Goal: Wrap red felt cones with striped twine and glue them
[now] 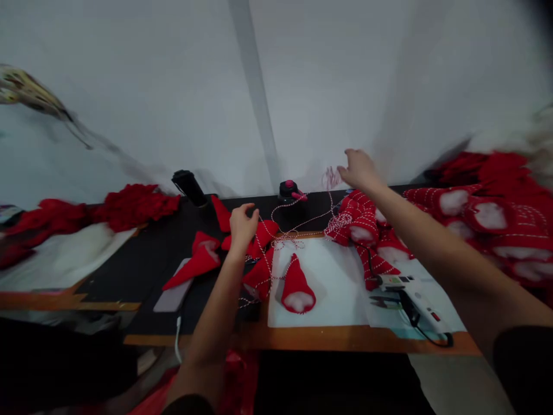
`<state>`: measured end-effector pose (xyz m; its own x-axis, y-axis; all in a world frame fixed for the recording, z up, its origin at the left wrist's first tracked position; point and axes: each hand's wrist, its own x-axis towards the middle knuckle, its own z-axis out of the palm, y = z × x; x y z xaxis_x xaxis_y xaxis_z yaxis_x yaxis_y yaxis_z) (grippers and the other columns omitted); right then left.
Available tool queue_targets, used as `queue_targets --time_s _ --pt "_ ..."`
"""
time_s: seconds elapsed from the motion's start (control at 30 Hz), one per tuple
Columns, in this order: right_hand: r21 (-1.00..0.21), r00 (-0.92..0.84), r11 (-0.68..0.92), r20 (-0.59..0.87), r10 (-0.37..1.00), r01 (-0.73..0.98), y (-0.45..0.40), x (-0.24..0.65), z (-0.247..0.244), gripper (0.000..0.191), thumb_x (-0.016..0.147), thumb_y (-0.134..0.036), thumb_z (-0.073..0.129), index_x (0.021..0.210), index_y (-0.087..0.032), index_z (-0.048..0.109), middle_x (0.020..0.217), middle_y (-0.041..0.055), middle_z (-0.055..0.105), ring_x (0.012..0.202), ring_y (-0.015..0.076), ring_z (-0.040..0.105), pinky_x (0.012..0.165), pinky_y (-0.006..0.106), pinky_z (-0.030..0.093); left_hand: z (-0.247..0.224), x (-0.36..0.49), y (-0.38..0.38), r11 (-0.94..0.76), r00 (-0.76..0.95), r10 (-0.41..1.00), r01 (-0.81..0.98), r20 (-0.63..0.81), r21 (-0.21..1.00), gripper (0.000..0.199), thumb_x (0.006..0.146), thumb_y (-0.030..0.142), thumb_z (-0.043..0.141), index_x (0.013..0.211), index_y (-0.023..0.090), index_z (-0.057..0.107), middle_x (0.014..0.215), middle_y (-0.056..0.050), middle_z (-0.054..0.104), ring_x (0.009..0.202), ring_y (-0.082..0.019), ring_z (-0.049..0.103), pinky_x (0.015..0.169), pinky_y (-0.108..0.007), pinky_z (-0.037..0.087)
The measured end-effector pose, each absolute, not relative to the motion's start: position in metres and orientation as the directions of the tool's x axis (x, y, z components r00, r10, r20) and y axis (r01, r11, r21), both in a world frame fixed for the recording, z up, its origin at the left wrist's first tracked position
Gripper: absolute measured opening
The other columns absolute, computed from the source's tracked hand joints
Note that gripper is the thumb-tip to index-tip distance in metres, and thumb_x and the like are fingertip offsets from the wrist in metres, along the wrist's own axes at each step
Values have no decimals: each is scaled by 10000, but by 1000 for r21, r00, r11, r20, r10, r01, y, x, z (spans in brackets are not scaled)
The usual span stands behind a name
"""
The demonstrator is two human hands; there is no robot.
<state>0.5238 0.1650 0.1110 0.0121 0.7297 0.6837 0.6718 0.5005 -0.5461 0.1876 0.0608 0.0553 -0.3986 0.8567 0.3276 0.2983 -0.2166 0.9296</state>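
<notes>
The left hand (pixel 243 225) is half curled beside striped string (pixel 332 177); the right hand (pixel 360 168), fingers bent, is near its loops. Either grip is unclear. A red cone (pixel 296 283) lies on white paper (pixel 339 276). The glue gun's (pixel 425 302) markings are illegible.

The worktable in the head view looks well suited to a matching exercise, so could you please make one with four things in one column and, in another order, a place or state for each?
Things:
1. black cylinder
2. pale flat device
3. white gun-shaped tool
4. right hand

Places and states:
A. raised beside blurred loops of red-and-white string
B. partly covered by a red stuffed cone
C. standing at the back of the table, near the wall
D. lying near the table's front edge, at the right

Right pairs: 1-C, 2-B, 3-D, 4-A
</notes>
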Motion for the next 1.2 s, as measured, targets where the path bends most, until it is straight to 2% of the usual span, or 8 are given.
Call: queue_targets --time_s 0.1,0.23,0.43,0.57,0.7,0.8,0.93,1.2 --pt "-483 -117 503 628 769 717 99 498 65 319 788 -354 703 1020 -163 593 1011 158 602 857 289 622 780 456 487 44 187 27 -244 -369 831 429 415 870 243 666 177 776 901 213 728 917 -26 623 730 -164 579 908 -299 466" --pt "-639 -386 376 133 913 671 6 448 6 507 849 -594 573 1151 -188 537 747 97 649 654 272 628 588 356 426 12 206 -17 -230 -196 917 450 347 863 163 741 289 739 892 228 735 862 -43 669 715 -194 584 789 -314 499" --pt "-747 -335 154 -96 937 647 -51 405 -40 777 783 -555 644 1390 -164 354 794 102 670 717 299 633 609 337 400 -33 235 -36 -176 -24 970 623 244 762 211 859 353 591 990 211 673 974 -100 696 826 -235 655 756 -350 517" --pt "-833 -280 92 -77 957 546 -64 405 -46 729 804 -329 605 1422 -155 261 767 36 639 650 216 596 600 301 415 -43 248 -39 -107 17 989 769 147 630 292 841 355 606 1049 153 637 934 -105 677 777 -225 650 728 -341 492" --pt "-925 -188 92 22 982 370 -84 415 -47 713 790 -274 595 1415 -180 266 899 52 638 689 197 605 662 332 487 -38 262 -45 -95 20 994 649 108 754 256 848 355 597 1004 159 652 732 -25 632 636 -163 602 629 -272 459" --pt "-956 -127 143 113 985 256 -95 425 -48 725 800 -275 599 1440 -206 266 1171 125 597 933 242 635 820 401 523 -28 275 -53 -131 15 990 465 140 876 238 864 346 581 1018 180 652 722 -8 617 656 -147 594 607 -238 457" --pt "-974 -77 206 199 977 97 -101 436 -45 656 834 -354 611 1417 -217 344 1438 142 433 1275 287 487 999 431 470 -14 294 -67 -190 -36 976 356 216 915 189 882 304 569 1006 197 663 903 -44 678 797 -157 630 681 -238 488" --pt "-969 23 208 212 977 131 -92 445 -28 454 842 -395 641 1224 -207 482 1197 101 612 1104 255 595 976 400 477 6 312 -83 -244 -68 957 327 280 913 148 883 304 595 936 185 665 873 -40 691 780 -150 637 714 -241 489"
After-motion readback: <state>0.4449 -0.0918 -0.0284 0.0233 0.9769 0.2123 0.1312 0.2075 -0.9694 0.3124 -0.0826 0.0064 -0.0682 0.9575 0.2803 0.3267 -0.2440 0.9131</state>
